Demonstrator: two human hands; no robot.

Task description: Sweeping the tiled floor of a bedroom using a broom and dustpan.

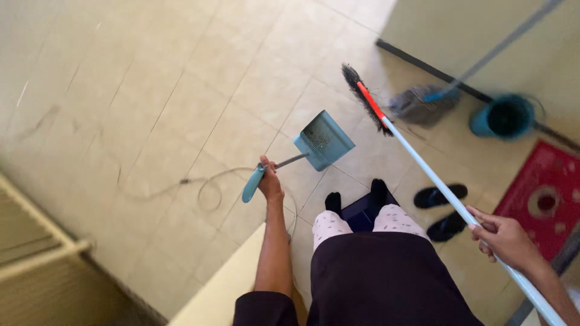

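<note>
My left hand (270, 181) grips the handle of a teal dustpan (323, 140), which hangs tilted above the tiled floor. My right hand (504, 238) is closed around the white pole of a broom (423, 166). The broom's red neck and dark bristles (362, 96) point away toward the far wall, lifted off the floor. My legs in pale patterned trousers and black socks stand on a dark blue object (360, 212) below me.
A mop (423, 104) leans at the far wall next to a teal bucket (504, 116). Black slippers (441, 208) lie beside a red mat (544, 199). A grey cable (208, 184) curls over the tiles. A beige ledge (36, 253) stands at left.
</note>
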